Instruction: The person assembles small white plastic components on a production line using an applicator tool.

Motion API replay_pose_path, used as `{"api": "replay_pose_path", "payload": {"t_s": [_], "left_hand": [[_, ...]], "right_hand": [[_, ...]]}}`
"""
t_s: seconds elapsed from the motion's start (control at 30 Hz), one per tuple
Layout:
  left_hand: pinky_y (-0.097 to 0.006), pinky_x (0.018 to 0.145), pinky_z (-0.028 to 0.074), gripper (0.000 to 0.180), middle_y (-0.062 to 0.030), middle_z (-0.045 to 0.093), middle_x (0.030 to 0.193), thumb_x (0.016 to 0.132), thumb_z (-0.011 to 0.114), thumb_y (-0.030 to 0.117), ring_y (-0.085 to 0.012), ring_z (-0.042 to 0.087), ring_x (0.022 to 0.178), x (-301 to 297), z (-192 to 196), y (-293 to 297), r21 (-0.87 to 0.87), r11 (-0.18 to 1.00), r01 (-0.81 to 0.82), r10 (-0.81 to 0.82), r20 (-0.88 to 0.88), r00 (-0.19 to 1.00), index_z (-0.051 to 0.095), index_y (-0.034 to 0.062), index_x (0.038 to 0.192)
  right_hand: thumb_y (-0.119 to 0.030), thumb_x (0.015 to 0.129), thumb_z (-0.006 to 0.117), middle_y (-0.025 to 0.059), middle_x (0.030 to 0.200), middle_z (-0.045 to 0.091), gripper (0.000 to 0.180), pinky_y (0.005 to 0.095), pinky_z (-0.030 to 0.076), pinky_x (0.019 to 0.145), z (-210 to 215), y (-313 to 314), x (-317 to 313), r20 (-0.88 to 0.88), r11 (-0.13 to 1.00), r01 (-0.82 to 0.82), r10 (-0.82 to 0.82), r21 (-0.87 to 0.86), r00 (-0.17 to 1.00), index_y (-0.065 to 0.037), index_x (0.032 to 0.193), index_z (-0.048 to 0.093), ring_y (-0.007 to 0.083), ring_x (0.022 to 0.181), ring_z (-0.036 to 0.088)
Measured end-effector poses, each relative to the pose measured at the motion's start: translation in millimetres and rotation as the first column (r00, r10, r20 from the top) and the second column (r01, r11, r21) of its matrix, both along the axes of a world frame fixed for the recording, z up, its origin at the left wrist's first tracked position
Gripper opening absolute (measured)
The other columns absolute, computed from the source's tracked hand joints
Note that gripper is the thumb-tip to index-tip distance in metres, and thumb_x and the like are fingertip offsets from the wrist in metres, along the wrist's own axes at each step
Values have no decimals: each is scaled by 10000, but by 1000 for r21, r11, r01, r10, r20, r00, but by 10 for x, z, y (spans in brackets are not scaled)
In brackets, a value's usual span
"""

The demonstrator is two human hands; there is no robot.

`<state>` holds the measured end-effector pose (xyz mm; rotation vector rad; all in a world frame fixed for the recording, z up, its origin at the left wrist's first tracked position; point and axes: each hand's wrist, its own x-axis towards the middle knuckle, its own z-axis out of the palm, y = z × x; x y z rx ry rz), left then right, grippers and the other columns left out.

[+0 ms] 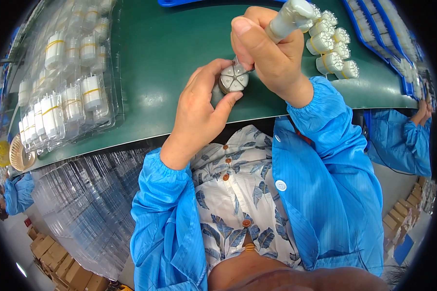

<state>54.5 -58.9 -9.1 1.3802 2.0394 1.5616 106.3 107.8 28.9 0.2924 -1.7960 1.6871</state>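
My left hand is closed round a small round part just above the green table. The part's upper face is whitish grey and divided into wedges, and its side looks darker. My right hand is wrapped round a thick, cloudy-white dispensing tube, tilted with its broad end up and to the right. Its lower end is mostly hidden by my fingers, and a thin tip seems to meet the round part's upper edge. Several white cylindrical parts with wedge-divided ends lie grouped beyond my right hand.
Clear plastic trays of white cylinders with yellow bands are stacked on the left of the green table. Blue racks with small parts line the far right. Stacked clear trays stand below the table at left. A co-worker's blue sleeve is at right.
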Motion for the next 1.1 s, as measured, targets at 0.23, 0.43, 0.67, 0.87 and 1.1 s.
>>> {"api": "replay_pose_path", "payload": {"t_s": [0.23,0.43,0.67,0.87,1.1], "left_hand": [[-411,1011,475,500,-232,568,1289,925,656,159,-297,593,1161,-168,13,-133,367,927,74,-353,791,500,462,-73,1323],[-467,1051,444,600,-288,517,1340,940,633,243,-369,558,1220,-97,164,-162,433,895,105,-438,812,387,406,-111,1368],[-487,1081,409,619,-307,436,1413,927,631,190,-397,481,1300,19,315,-221,453,882,129,-460,767,448,365,-87,1414],[-498,1094,387,628,-322,407,1430,918,632,163,-413,453,1321,71,386,-240,469,871,147,-481,749,457,354,-78,1427],[-493,1083,400,609,-305,455,1401,918,632,163,-408,476,1303,68,415,-203,427,891,152,-442,744,501,378,-69,1420]], "right_hand": [[-133,974,522,32,580,495,280,240,321,443,341,117,382,-223,969,-10,-46,-247,974,-56,711,467,89,458,416],[-29,849,713,-66,585,473,158,211,298,492,117,-280,850,449,985,158,-172,69,877,-34,977,620,10,525,404],[-85,802,782,-46,558,497,220,240,351,522,-10,-367,950,448,981,180,-194,74,873,-83,981,654,45,529,448],[-109,800,795,-52,558,496,219,240,345,517,5,-368,980,406,980,182,-200,83,891,-88,972,662,48,529,439],[-11,847,728,-66,589,466,212,214,289,492,-46,-290,976,362,983,136,-171,121,916,-22,1033,624,17,519,392]]}}
